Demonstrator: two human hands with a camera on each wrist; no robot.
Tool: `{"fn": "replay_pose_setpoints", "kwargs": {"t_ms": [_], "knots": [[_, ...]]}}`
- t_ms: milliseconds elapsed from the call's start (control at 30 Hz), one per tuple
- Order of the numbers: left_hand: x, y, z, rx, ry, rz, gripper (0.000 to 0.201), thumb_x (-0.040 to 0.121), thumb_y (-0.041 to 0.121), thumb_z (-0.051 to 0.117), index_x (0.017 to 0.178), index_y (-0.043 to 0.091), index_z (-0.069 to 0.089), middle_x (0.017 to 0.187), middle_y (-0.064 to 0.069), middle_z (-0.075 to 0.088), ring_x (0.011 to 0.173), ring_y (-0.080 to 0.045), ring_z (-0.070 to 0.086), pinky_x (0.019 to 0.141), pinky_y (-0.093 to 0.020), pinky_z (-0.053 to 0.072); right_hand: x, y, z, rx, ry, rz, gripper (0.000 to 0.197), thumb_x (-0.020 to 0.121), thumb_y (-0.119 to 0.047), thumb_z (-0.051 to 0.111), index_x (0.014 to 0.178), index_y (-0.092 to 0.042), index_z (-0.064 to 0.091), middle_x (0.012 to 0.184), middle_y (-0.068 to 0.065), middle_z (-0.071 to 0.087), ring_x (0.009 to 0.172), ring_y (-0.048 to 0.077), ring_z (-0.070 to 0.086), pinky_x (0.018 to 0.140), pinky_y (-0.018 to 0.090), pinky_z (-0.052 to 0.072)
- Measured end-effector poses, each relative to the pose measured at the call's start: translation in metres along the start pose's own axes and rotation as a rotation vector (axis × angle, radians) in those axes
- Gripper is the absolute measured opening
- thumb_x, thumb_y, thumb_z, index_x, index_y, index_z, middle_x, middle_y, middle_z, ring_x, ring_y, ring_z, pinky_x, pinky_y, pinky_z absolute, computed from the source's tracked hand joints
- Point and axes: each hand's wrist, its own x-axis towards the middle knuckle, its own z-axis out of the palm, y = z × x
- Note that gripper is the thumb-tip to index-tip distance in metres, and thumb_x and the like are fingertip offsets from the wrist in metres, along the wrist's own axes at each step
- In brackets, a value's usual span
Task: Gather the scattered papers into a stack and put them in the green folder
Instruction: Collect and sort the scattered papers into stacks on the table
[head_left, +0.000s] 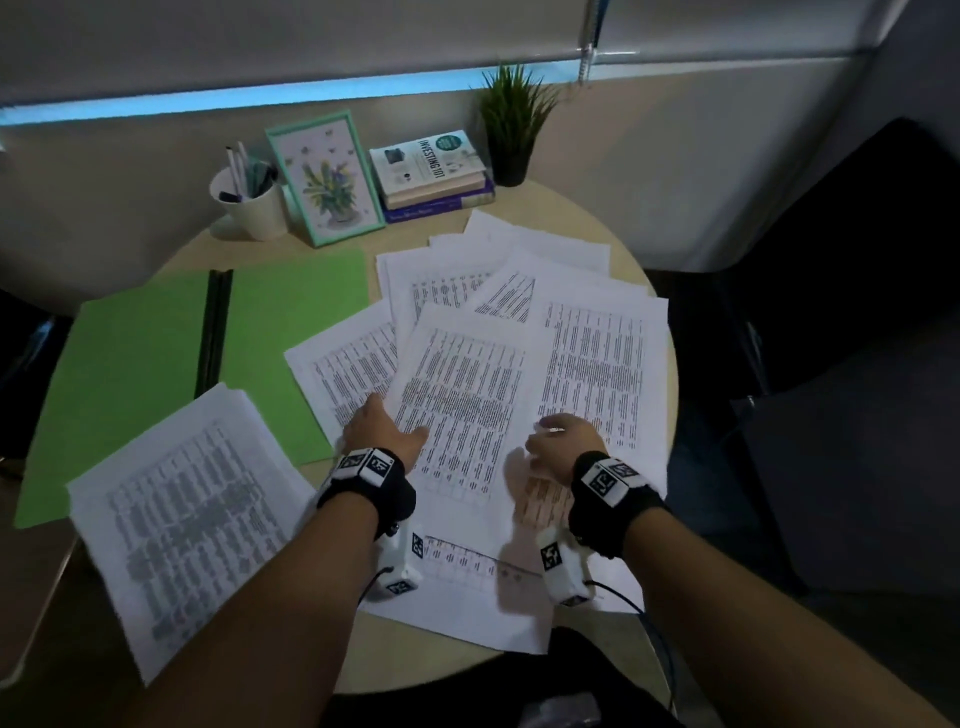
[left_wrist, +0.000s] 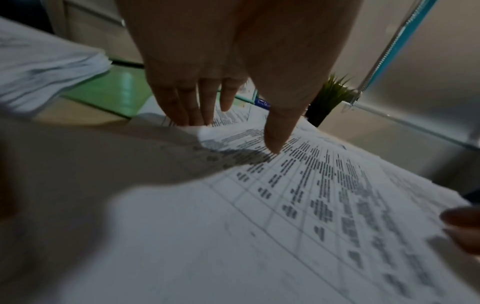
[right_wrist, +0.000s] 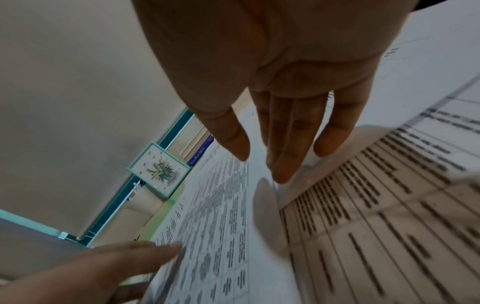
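1. Round and pale, the wooden table (head_left: 655, 291) fills the middle of the head view, with printed papers (head_left: 597, 364) fanned in overlapping sheets across its right half.
2. At lower centre the left hand (head_left: 382, 428) lies on the topmost sheet (head_left: 467, 400), fingers straight, thumb spread, gripping nothing.
3. Just right of it the right hand (head_left: 563, 441) hovers over the same spread, fingers loosely extended, holding nothing; whether its fingertips (right_wrist: 283, 174) touch the paper I cannot tell.
4. At lower left a separate stack of papers (head_left: 182, 519) overlaps the near corner of the green folder (head_left: 291, 312), which lies opened flat on the left of the table.
5. Along the top of the frame stand a white cup of pens (head_left: 252, 200), a framed flower picture (head_left: 324, 179), stacked books (head_left: 434, 174) and a potted plant (head_left: 511, 119).
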Motion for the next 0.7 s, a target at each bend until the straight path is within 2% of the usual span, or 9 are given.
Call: {"fn": "replay_pose_setpoints", "kwargs": {"t_ms": [67,133,233,333,400,467,567,667,700], "knots": [[0.001,0.000,-0.001,0.191,0.009,-0.033,0.098,0.076,0.054,0.071,0.149,0.013,0.021,0.150,-0.013,0.033,0.136,-0.036,0.034,0.111,-0.050,0.031,0.004,-0.004,-0.004,-0.015,0.009,-0.034,0.026,0.085,-0.019,0.061,0.110,-0.024,0.064,0.105,0.004,0.069,0.080,0.018,0.068,0.065,0.027,0.058],[0.003,0.002,0.000,0.289,-0.009,-0.062,0.097,0.070,0.062,0.071,0.144,0.013,0.031,0.142,-0.015,0.042,0.129,-0.037,0.041,0.106,-0.049,0.033,0.011,-0.008,-0.016,-0.019,0.038,-0.036,0.023,0.084,-0.023,0.064,0.106,-0.024,0.066,0.103,0.004,0.071,0.085,0.019,0.069,0.075,0.033,0.058],[0.011,0.003,0.001,0.257,-0.017,-0.126,0.077,0.057,0.065,0.074,0.111,0.013,0.055,0.105,-0.007,0.063,0.096,-0.032,0.061,0.091,-0.045,0.048,0.021,-0.014,-0.036,-0.017,0.085,-0.047,0.018,0.083,-0.022,0.067,0.101,-0.022,0.067,0.096,0.004,0.071,0.083,0.019,0.069,0.075,0.033,0.058],[0.009,0.009,-0.001,0.156,-0.049,-0.132,0.034,0.075,0.033,0.074,0.073,0.009,0.051,0.069,-0.004,0.055,0.062,-0.021,0.054,0.067,-0.029,0.050,0.031,-0.017,-0.054,-0.040,0.157,-0.060,0.022,0.086,-0.024,0.065,0.107,-0.021,0.066,0.100,0.003,0.069,0.076,0.016,0.063,0.065,0.023,0.049],[0.007,0.013,-0.003,0.120,-0.033,-0.134,0.032,0.084,0.015,0.065,0.062,0.011,0.043,0.064,-0.005,0.049,0.061,-0.022,0.050,0.064,-0.029,0.046,0.038,-0.017,-0.062,-0.035,0.227,-0.054,0.029,0.085,-0.024,0.065,0.114,-0.022,0.062,0.109,0.003,0.066,0.079,0.017,0.061,0.071,0.026,0.050],[0.008,0.013,-0.002,0.080,0.005,-0.129,0.031,0.090,0.011,0.057,0.062,0.012,0.043,0.074,-0.008,0.052,0.073,-0.025,0.052,0.072,-0.033,0.047,0.042,-0.018,-0.069,-0.054,0.342,-0.041,0.044,0.078,-0.023,0.066,0.121,-0.025,0.055,0.122,0.004,0.058,0.095,0.023,0.062,0.083,0.037,0.053],[0.012,0.007,-0.005,0.008,0.068,-0.111,0.027,0.095,0.013,0.047,0.070,0.008,0.053,0.083,-0.013,0.062,0.070,-0.027,0.057,0.065,-0.032,0.050,0.047,-0.011,-0.078,-0.187,0.470,0.043,0.071,0.071,-0.025,0.075,0.134,-0.022,0.042,0.135,0.007,0.045,0.121,0.031,0.048,0.099,0.049,0.045],[0.014,-0.003,-0.008,-0.155,0.120,-0.151,0.007,0.092,0.011,0.052,0.095,0.018,0.052,0.091,-0.005,0.061,0.073,-0.027,0.059,0.069,-0.034,0.053,0.051,0.002,-0.077,-0.306,0.456,0.131,0.094,0.063,-0.036,0.087,0.136,-0.014,0.033,0.136,0.015,0.040,0.124,0.035,0.043,0.097,0.050,0.044],[0.016,-0.007,-0.009,-0.212,0.127,-0.167,0.015,0.091,0.009,0.053,0.102,0.019,0.051,0.094,-0.004,0.059,0.078,-0.029,0.060,0.072,-0.035,0.053,0.055,0.005,-0.076,-0.304,0.439,0.144,0.094,0.062,-0.039,0.088,0.134,-0.012,0.033,0.133,0.016,0.042,0.120,0.037,0.046,0.094,0.050,0.047]]}}
